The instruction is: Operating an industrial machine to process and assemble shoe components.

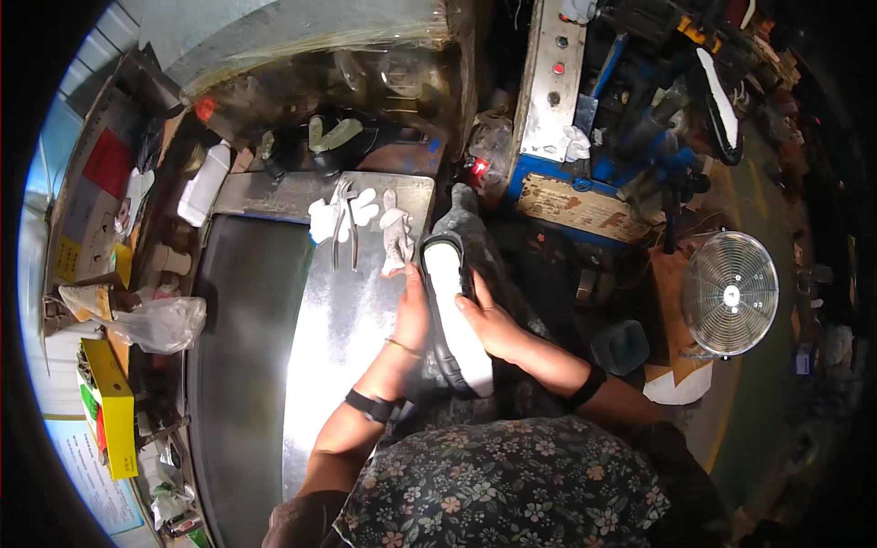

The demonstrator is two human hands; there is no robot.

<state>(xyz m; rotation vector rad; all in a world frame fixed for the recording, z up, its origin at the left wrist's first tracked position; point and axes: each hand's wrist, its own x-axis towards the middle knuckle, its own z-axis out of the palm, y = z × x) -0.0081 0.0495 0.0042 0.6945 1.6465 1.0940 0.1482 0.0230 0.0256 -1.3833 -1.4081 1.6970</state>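
Note:
Between my hands, over my lap, lies a long black shoe part (448, 301) with a white elongated face turned up and a thick dark rim around it. Along its left side, my left hand (413, 312) presses with the fingers, partly hidden behind the rim. On the right edge, my right hand (489, 321) grips with the thumb over the white face. Lasting pliers (344, 224) rest on white cloth gloves (322, 222) on the metal table (343, 320) to the left. A soiled, light-coloured glove (396, 236) lies close beyond my left hand.
A dark belt surface (242, 356) runs along the left. Black shoes (331, 146) stand at the back, near a white bottle (205, 183). A round metal fan (731, 294) is on the right, with a blue-framed machine (585, 187) further back. A yellow box (110, 406) sits far left.

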